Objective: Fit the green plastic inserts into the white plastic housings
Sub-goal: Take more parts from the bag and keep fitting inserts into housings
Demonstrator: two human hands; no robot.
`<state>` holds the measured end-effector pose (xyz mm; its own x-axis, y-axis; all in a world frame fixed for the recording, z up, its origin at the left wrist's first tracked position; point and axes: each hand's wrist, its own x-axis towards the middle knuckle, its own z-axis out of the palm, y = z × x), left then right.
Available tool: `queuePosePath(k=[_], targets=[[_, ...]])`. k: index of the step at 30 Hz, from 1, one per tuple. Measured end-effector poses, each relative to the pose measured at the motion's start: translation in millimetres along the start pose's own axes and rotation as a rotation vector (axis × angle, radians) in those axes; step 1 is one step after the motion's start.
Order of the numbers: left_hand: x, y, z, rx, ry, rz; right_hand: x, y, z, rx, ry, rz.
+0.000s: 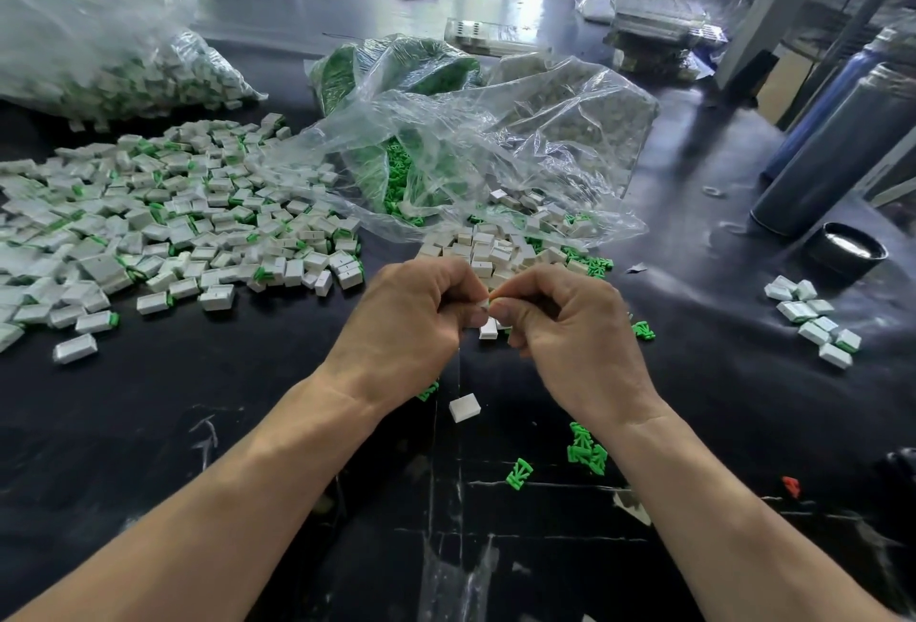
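A black table (257, 403) in a workshop carries a big heap of white housings with green inserts (163, 225), then clear plastic bags (476, 140). Loose green inserts (586, 448) lie near. The left hand (411, 319) and right hand (570, 324) meet, fingers curled, pinching a small white housing (485, 303).

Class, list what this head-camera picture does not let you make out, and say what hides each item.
- Part pinched between the left hand and right hand: the fingers cover it; only a white sliver shows, and no insert is visible.
- Contents of the clear bag: creased, glaring plastic blurs them.
- Big bag at the left: cut off by the picture's edge.
- Red piece: too small to identify.
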<state>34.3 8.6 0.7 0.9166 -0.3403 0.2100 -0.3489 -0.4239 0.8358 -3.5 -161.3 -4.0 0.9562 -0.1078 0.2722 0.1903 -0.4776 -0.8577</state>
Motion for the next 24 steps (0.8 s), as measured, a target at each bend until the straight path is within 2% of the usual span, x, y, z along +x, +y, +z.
queuePosePath(k=[11, 16, 24], targets=[[-2, 4, 8, -0.315, 0.054, -0.139, -1, -5, 1, 0.268, 0.033, 0.102], [-2, 3, 8, -0.289, 0.014, -0.126, -1, -6, 0, 0.3, 0.021, 0.151], [-1, 1, 10, -0.286, 0.042, -0.136, -3, -9, 5, 0.309, 0.07, 0.177]])
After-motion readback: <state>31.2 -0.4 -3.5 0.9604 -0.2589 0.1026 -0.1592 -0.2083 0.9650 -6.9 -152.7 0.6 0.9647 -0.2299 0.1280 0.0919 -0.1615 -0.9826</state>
